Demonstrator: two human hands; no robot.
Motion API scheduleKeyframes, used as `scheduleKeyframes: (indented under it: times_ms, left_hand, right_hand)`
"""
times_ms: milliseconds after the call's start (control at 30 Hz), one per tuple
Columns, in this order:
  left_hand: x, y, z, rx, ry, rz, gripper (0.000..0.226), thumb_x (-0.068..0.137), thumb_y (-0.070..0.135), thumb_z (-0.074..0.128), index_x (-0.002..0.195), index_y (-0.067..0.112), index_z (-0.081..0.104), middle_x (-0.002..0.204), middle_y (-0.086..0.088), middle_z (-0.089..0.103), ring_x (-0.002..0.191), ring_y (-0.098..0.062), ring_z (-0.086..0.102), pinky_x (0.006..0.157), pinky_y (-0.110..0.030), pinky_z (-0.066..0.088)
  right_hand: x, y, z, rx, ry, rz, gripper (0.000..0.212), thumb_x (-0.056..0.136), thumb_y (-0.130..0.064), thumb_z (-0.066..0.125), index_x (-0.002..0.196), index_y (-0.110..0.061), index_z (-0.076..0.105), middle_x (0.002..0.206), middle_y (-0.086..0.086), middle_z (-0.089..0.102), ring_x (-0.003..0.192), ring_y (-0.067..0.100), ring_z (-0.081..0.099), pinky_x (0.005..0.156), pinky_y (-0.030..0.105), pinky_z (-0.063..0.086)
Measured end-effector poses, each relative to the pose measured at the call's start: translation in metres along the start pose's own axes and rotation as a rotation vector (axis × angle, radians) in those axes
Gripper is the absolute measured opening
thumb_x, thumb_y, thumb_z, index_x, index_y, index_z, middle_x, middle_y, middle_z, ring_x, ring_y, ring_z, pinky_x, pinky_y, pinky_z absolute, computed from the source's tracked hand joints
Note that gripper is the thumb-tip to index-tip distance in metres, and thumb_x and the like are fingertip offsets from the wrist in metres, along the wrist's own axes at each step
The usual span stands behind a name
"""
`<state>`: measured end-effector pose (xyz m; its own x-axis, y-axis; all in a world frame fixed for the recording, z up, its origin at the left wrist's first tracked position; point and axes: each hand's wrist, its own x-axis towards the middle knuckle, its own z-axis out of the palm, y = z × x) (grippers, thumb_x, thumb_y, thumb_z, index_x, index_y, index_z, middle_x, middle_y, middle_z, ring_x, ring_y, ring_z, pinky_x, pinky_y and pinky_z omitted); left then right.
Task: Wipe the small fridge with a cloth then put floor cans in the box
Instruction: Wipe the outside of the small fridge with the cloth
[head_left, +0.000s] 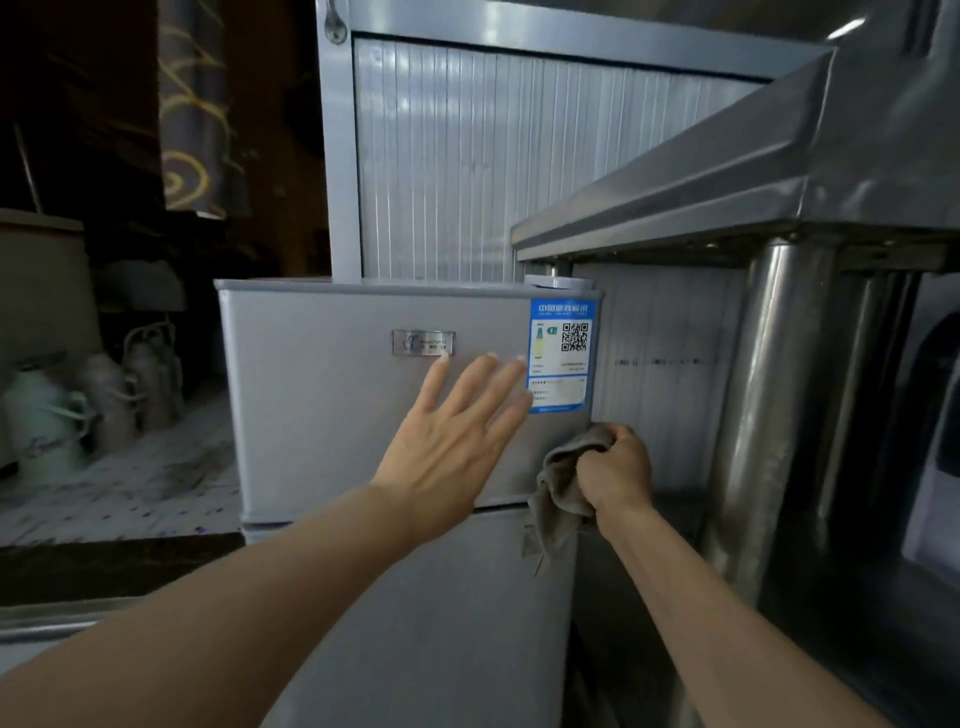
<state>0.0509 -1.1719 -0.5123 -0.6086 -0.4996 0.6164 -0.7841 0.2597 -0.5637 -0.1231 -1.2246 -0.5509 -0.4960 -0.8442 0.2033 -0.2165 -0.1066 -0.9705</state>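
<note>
A small silver fridge (322, 395) with two doors stands in front of me, with a blue energy label (561, 358) at the upper door's top right corner. My left hand (457, 431) lies flat on the upper door with its fingers spread, just left of the label. My right hand (615, 467) is closed around a grey-brown cloth (558, 493) at the fridge's right edge, near the bottom of the upper door. The cloth hangs down over the gap between the doors. No cans or box are in view.
A steel table with a thick round leg (753, 415) stands close on the right. Behind the fridge rises a ribbed metal cabinet (493, 156). At the left, several pale kettles (47, 415) sit on a low patterned surface (145, 488).
</note>
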Motion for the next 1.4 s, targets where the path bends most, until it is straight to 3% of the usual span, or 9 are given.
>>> scheduleKeyframes:
  times_ms: [133, 333, 667, 833, 967, 1133, 1267, 1400]
  left_hand:
    - [0.029, -0.027, -0.01, 0.0, -0.001, -0.243, 0.084, 0.078, 0.017, 0.057, 0.145, 0.016, 0.007, 0.156, -0.013, -0.009, 0.144, -0.033, -0.007, 0.113, -0.053, -0.004]
    - [0.036, -0.046, -0.007, -0.007, -0.046, -0.269, 0.089, 0.081, 0.026, 0.06, 0.145, 0.018, -0.002, 0.153, -0.013, 0.004, 0.142, -0.033, 0.004, 0.113, -0.053, 0.007]
    - [0.038, -0.044, -0.009, -0.026, -0.063, -0.261, 0.086, 0.079, 0.018, 0.056, 0.141, 0.021, -0.004, 0.15, -0.013, -0.001, 0.14, -0.033, 0.001, 0.112, -0.055, 0.005]
    - [0.034, -0.051, -0.015, -0.022, -0.117, -0.212, 0.089, 0.08, 0.016, 0.055, 0.143, 0.02, -0.007, 0.152, -0.012, -0.008, 0.142, -0.032, -0.004, 0.112, -0.056, 0.003]
    - [0.032, -0.054, -0.021, -0.027, -0.176, -0.19, 0.093, 0.078, 0.016, 0.06, 0.144, 0.02, -0.006, 0.153, -0.012, -0.012, 0.142, -0.032, -0.008, 0.112, -0.057, 0.002]
    - [0.031, -0.053, -0.028, -0.083, -0.203, -0.208, 0.09, 0.08, 0.019, 0.06, 0.145, 0.023, -0.001, 0.154, -0.01, -0.015, 0.144, -0.03, -0.01, 0.113, -0.054, 0.002]
    - [0.018, -0.056, -0.037, -0.148, -0.16, -0.275, 0.086, 0.079, 0.02, 0.062, 0.144, 0.024, 0.005, 0.155, -0.005, -0.014, 0.144, -0.026, -0.01, 0.114, -0.052, 0.001]
    - [0.01, -0.075, -0.054, -0.202, -0.087, -0.369, 0.082, 0.081, 0.022, 0.061, 0.143, 0.025, 0.007, 0.156, -0.002, -0.004, 0.143, -0.025, 0.0, 0.114, -0.052, 0.003]
  right_hand:
    - [0.006, -0.026, -0.003, 0.039, -0.015, -0.067, 0.032, 0.085, 0.008, 0.046, 0.103, -0.018, 0.051, 0.101, 0.001, 0.056, 0.096, 0.018, 0.054, 0.082, 0.027, 0.045]
    - [0.016, -0.052, -0.002, -0.002, 0.038, -0.095, 0.014, 0.092, -0.007, 0.046, 0.099, -0.018, 0.051, 0.098, 0.003, 0.06, 0.079, 0.016, 0.058, 0.059, 0.022, 0.045]
    - [0.021, -0.098, -0.006, -0.004, 0.092, -0.177, 0.031, 0.087, 0.001, 0.053, 0.114, -0.013, 0.052, 0.114, 0.009, 0.061, 0.101, 0.023, 0.061, 0.08, 0.037, 0.054]
    - [0.017, -0.113, -0.002, 0.036, 0.187, -0.197, 0.047, 0.085, 0.005, 0.054, 0.128, -0.014, 0.049, 0.125, 0.011, 0.054, 0.107, 0.025, 0.058, 0.084, 0.029, 0.05]
    - [0.007, -0.112, -0.001, 0.094, 0.227, -0.204, 0.04, 0.087, 0.003, 0.053, 0.123, -0.016, 0.051, 0.123, 0.01, 0.053, 0.101, 0.021, 0.056, 0.072, 0.022, 0.042]
    - [-0.016, -0.108, -0.006, 0.091, 0.198, -0.26, 0.04, 0.086, 0.001, 0.057, 0.122, -0.014, 0.051, 0.128, 0.012, 0.05, 0.113, 0.024, 0.054, 0.085, 0.022, 0.042]
    - [-0.054, -0.11, 0.001, 0.076, 0.149, -0.373, 0.043, 0.084, 0.003, 0.058, 0.12, -0.019, 0.053, 0.124, 0.004, 0.053, 0.106, 0.01, 0.051, 0.082, 0.012, 0.038]
    - [-0.081, -0.124, 0.015, 0.133, 0.075, -0.44, 0.042, 0.084, 0.001, 0.059, 0.116, -0.026, 0.053, 0.119, 0.0, 0.054, 0.109, 0.014, 0.054, 0.089, 0.026, 0.05]
